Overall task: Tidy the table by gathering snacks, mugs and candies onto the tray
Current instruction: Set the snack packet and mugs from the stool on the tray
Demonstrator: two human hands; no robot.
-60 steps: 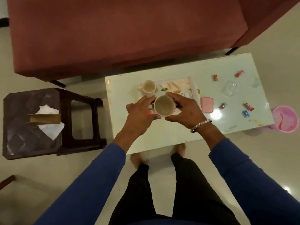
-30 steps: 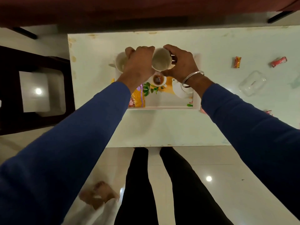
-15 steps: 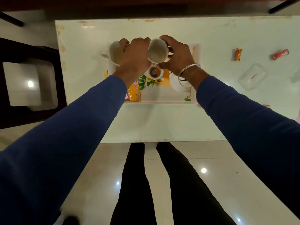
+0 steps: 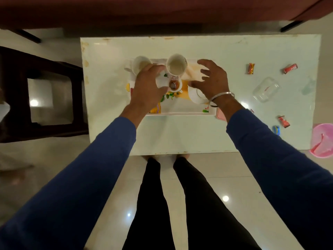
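A white floral tray [image 4: 180,113] lies on the pale table [image 4: 180,138]. On its far side stand two cream mugs, one on the left [image 4: 141,64] and one in the middle [image 4: 176,66]. A small cup of dark liquid [image 4: 174,85] and a white cup [image 4: 195,95] sit nearer me. An orange snack packet [image 4: 155,109] peeks out under my left wrist. My left hand [image 4: 149,87] hovers between the two mugs, fingers loose. My right hand [image 4: 212,80] is spread open just right of the middle mug, touching nothing. Wrapped candies [image 4: 251,68] [image 4: 289,68] [image 4: 283,121] [image 4: 276,130] lie on the table's right part.
A clear plastic container [image 4: 266,89] lies among the candies and a pink lid [image 4: 221,115] sits beside the tray's right corner. A pink bin [image 4: 323,139] stands off the table's right end. A dark stool [image 4: 41,94] is at left, a red sofa [image 4: 144,11] behind.
Both hands carried the middle mug onto the tray's far side and have come off it. My right hand has opened wide and both hands have drawn back slightly.
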